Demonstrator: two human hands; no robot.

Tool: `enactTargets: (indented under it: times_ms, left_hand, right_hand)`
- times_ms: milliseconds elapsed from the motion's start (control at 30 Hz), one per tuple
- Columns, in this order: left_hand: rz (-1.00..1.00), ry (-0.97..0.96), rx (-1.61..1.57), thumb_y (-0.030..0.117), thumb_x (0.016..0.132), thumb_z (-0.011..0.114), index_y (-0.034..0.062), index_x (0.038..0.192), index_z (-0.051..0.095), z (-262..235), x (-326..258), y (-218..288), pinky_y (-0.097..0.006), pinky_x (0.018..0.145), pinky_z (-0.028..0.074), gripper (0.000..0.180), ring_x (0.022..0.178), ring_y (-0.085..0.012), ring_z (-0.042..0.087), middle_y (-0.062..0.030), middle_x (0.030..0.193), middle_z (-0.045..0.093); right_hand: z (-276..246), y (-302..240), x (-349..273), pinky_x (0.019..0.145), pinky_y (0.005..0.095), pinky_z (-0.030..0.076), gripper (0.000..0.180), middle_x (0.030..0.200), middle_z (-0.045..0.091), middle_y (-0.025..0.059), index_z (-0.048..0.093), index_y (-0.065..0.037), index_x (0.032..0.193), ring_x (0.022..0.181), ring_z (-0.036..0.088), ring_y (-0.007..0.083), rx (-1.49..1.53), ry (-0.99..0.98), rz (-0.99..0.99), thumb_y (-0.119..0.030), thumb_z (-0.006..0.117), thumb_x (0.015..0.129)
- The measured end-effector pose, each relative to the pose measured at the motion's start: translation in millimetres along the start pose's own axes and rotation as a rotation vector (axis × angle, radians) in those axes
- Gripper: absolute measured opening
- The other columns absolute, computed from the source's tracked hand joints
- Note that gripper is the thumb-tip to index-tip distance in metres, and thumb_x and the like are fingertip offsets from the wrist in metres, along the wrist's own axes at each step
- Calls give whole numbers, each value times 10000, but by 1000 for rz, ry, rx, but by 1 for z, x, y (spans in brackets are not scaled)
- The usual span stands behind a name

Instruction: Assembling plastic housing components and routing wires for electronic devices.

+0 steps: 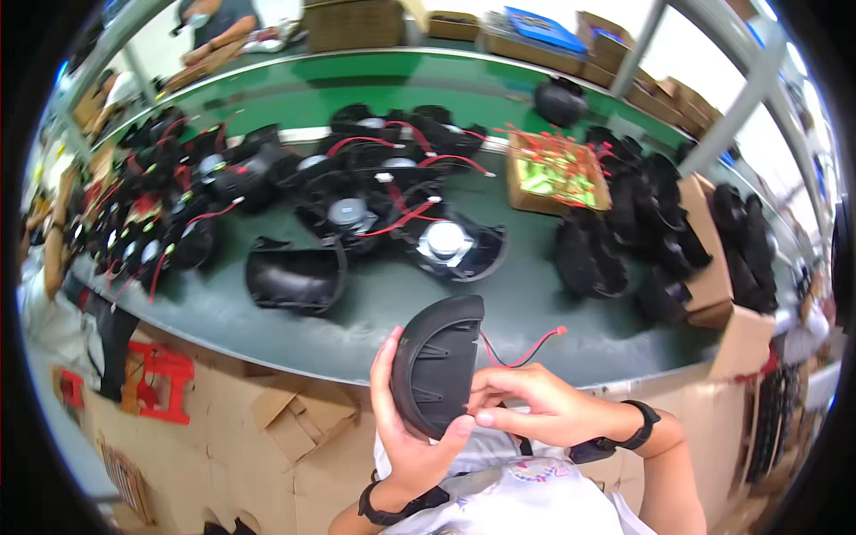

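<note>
In front of my body, over the table's near edge, I hold a black half-round plastic shell (441, 366) with ribs on its face. My left hand (406, 455) wraps round its left side and bottom, thumb at the lower right corner. My right hand (535, 406) is at the shell's right edge, thumb and fingers closed together there; what they pinch is hidden. A red-and-black wire (526, 359) with a red connector sticks out to the right from behind the shell. On the table beyond lie a shell with a round silver speaker (446, 239) and an empty black shell (296, 276).
Several black shells with speakers and red wires crowd the green table (374, 325) at the back left. A cardboard box (535, 198) holds wired green parts. More black shells (588, 259) and an open carton (709, 241) stand right. Other people (218, 31) sit around.
</note>
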State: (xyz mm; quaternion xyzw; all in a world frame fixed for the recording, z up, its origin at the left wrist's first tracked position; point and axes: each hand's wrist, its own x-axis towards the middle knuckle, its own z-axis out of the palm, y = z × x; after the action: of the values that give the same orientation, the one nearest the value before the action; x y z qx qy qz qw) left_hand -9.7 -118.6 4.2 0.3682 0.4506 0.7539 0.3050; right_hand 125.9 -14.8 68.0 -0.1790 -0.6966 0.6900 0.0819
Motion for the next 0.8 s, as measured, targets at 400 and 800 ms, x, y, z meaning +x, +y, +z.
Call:
enactTargets:
  times_ms: [400, 800]
  left_hand:
    - [490, -547, 852, 379, 747, 729, 51, 1252, 528, 18, 18, -30, -585, 1080, 241, 635, 1294, -403, 412, -184, 1330, 496]
    - [465, -700, 847, 326, 639, 773, 64, 1002, 672, 27, 56, -15, -468, 962, 363, 458, 1029, -239, 566, -35, 1095, 654]
  right_hand:
    - [-39, 44, -40, 622, 282, 484, 84, 718, 596, 66, 546, 18, 970, 657, 591, 147, -30, 191, 53, -59, 518, 949]
    - [-63, 13, -43, 592, 294, 375, 210, 738, 461, -2, 627, -86, 833, 726, 486, 157, -1456, 212, -468, -181, 628, 646]
